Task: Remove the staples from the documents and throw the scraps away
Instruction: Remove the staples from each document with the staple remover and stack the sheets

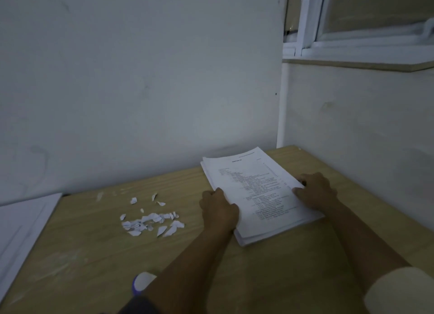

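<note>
My left hand (218, 208) and right hand (315, 191) grip the two long edges of the thick stack of documents (256, 191), fingers curled onto it, right of the frame's centre. Its top sheet is smooth white paper with printed lines, lying on the pale wood-grain desk (94, 255). Left of my left hand lies a loose heap of jagged white scraps (150, 222).

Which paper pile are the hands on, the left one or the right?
The printed stack on the right: the left hand and right hand hold its two long edges. The blank sheets at the far left lie untouched.
</note>
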